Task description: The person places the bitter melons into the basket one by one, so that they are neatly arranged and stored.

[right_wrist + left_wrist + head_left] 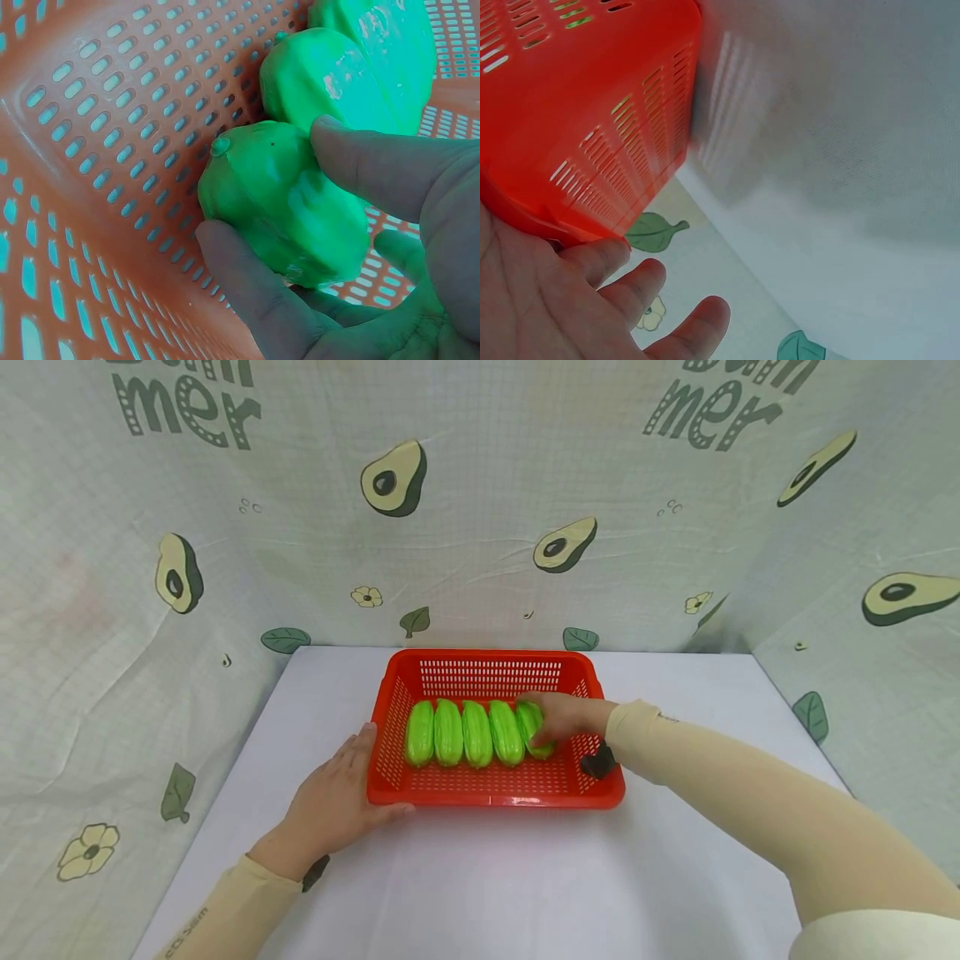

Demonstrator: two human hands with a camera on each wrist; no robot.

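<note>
A row of several bright green, ridged, gourd-like vegetables (pixel 477 735) lies side by side in a red plastic basket (pixel 487 800). At the right end of the row, my right hand (pixel 564 717) holds the last green gourd (pixel 529 723) between thumb and fingers. In the right wrist view that gourd (pixel 281 199) has a small stem nub toward the camera, and its neighbour (pixel 330 82) lies close against it. My left hand (pixel 333 793) rests against the basket's front left corner, fingers along the left side and thumb along the front. The left wrist view shows loosely extended fingers (pixel 637 289) by the rim.
The basket stands on a table with a white cover (pixel 480 885). Behind it and at both sides hangs a pale cloth (pixel 480 593) printed with avocados, leaves and flowers. Slotted basket walls (pixel 112 97) rise close around the right hand.
</note>
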